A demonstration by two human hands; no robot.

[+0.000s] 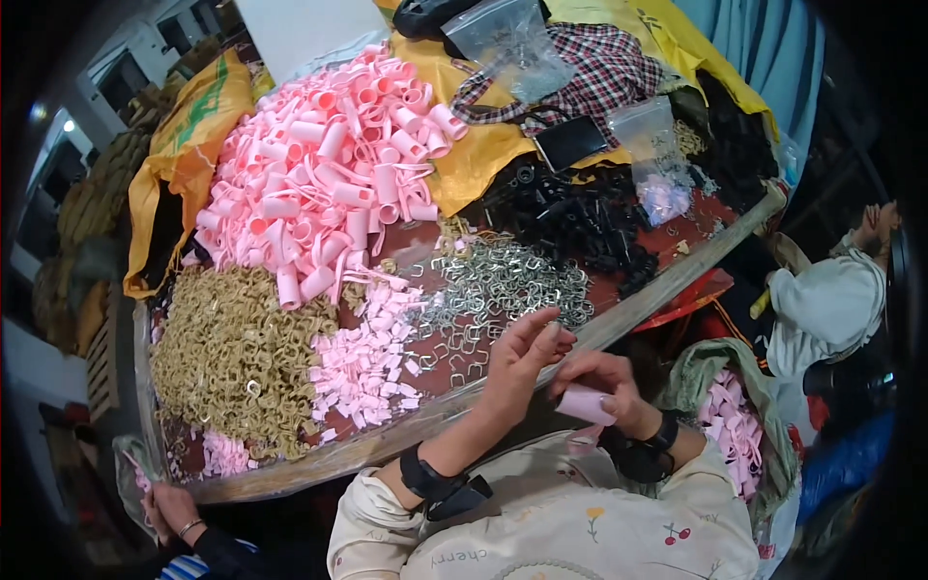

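Observation:
My right hand [619,391] is closed round a pink plastic tube [584,405] with a strip hanging below it, close to my body. Just left of it, my left hand [522,365] is raised over the table's wooden edge with fingers curled and thumb against them; anything in that pinch is too small to make out. Nearest beyond my left hand lies a spread of small silver metal clips [493,290]. Small flat pink pieces [367,362] lie left of the clips. Behind them rises a heap of pink tubes with looped straps [329,164].
Brass-coloured metal clips [232,358] are piled at the left. Black parts [570,213], a phone [570,143], plastic bags [512,48] and checked cloth [609,63] lie farther back. A sack of pink pieces [735,425] stands at my right. Other people's hands [174,507] show at the lower left and far right.

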